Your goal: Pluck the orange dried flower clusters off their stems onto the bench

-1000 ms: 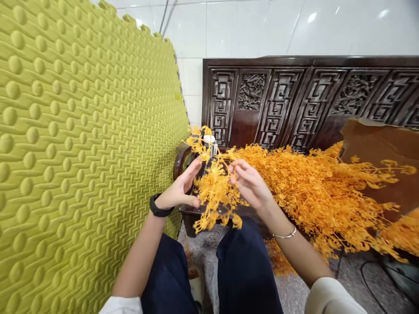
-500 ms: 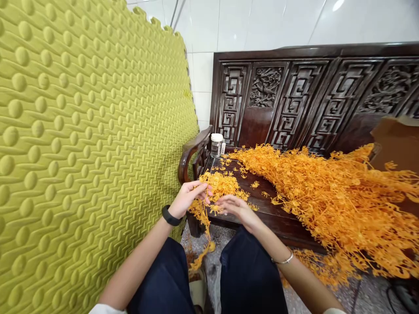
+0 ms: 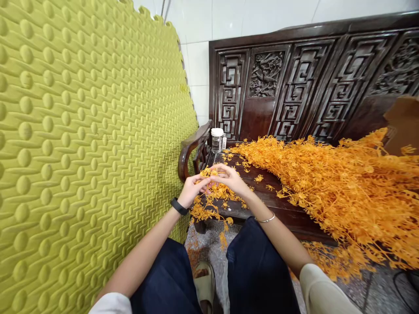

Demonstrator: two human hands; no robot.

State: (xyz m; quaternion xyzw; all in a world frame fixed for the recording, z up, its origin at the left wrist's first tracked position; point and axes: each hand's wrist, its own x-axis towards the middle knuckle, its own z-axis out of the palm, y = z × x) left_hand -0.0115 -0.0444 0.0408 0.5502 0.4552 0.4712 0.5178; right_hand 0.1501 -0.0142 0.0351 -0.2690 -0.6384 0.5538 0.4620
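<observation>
Both of my hands meet over the left end of a dark wooden bench [image 3: 275, 198]. My left hand [image 3: 194, 188], with a black band at the wrist, is closed in a pinch on an orange plastic flower strand [image 3: 204, 213] that dangles below it. My right hand [image 3: 231, 179], wearing a bracelet, has its thumb and fingers pinched on the same strand, fingertips against the left ones. What lies exactly between the fingertips is partly hidden. Behind and under the hands sits a small heap of orange flower pieces [image 3: 225, 192] on the seat.
A large bundle of orange artificial stems [image 3: 327, 183] covers the seat to the right. A clear jar with white lid [image 3: 217, 140] stands by the armrest [image 3: 193, 146]. Yellow-green foam mats [image 3: 98, 131] rise at the left. Brown cardboard [image 3: 404, 124] leans at the right.
My right hand has moved up and left to join my left hand, and its fingers have closed on the strand. The dangling strand hangs higher. The camera view has shifted slightly.
</observation>
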